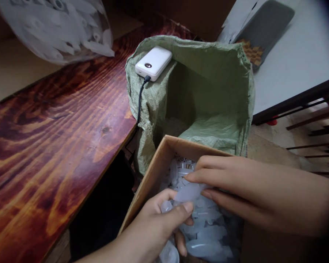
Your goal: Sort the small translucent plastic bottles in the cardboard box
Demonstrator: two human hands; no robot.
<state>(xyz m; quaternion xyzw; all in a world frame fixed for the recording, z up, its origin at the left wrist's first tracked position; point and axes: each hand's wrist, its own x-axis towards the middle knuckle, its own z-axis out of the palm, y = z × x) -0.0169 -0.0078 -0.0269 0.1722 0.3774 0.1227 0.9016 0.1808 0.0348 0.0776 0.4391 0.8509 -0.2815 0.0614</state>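
Over an open cardboard box [145,182], my left hand [164,219] has its fingers wrapped round a translucent, whitish plastic piece [189,192]. My right hand [224,182] pinches the other end of that same piece between thumb and fingers. Another rounded translucent part [166,206] shows between the left thumb and index finger. Many similar translucent pieces [208,233] lie in the box below both hands. A clear cup-like part [169,252] is beneath the left hand, and whether the hand touches it is unclear.
A green woven sack [216,84] stands open behind the box. On its folded rim rests a white power bank [153,63] with a black cable. The wooden table [79,120] is at left, with a clear bag of plastic pieces [63,29] above. Dark rails [298,98] stand right.
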